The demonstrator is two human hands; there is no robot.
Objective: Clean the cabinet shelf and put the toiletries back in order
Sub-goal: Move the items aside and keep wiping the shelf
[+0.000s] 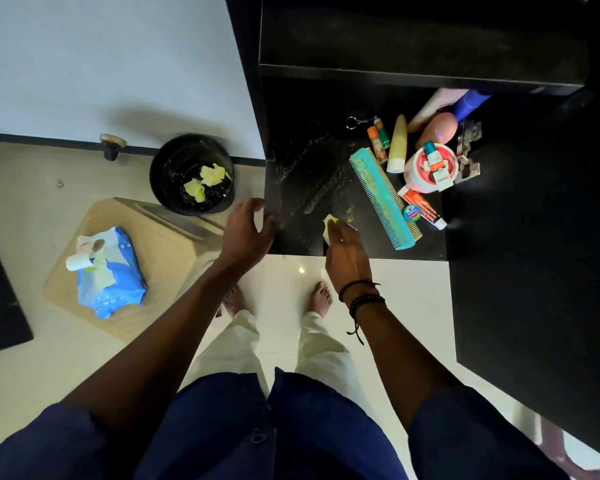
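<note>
The black cabinet shelf [302, 150] is streaked with dusty smears on its left half. My right hand [347, 251] presses a yellowish wipe [329, 225] onto the shelf near its front edge. My left hand [248, 228] hovers with fingers apart at the shelf's front left corner, holding nothing. Toiletries are crowded on the shelf's right side: a turquoise comb [381, 199], a cream tube [397, 143], a round pink-lidded jar [426, 168], a pink bottle [437, 128], a blue bottle [470, 103], small orange-capped tubes [378, 138] and a keyring [352, 122].
A black bin [163, 174] with crumpled yellowish wipes stands on the floor left of the cabinet. A blue wipes pack [113, 275] lies on a beige stool [167, 244]. The open black cabinet door [534, 271] hangs at right. My bare feet stand on white tile.
</note>
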